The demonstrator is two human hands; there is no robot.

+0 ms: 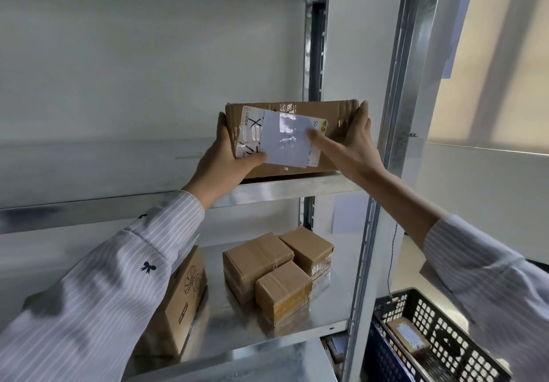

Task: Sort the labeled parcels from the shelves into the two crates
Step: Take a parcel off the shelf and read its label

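Note:
A brown cardboard parcel (pixel 335 117) with a white label on its front stands at the right end of the upper metal shelf (pixel 282 187). My left hand (pixel 225 156) grips its left lower corner, thumb across the label. My right hand (pixel 353 141) holds its right side, fingers up along the edge and thumb pressed on the label. A dark perforated crate (pixel 439 319) sits at the lower right with one small labeled parcel (pixel 408 337) inside. Only this one crate is in view.
On the lower shelf (pixel 320 319) lie three small taped brown boxes (pixel 267 260) and a larger carton (pixel 184 301) with a flower print, partly behind my left sleeve. A steel upright (pixel 386 173) stands just right of the held parcel. The left part of the upper shelf is bare.

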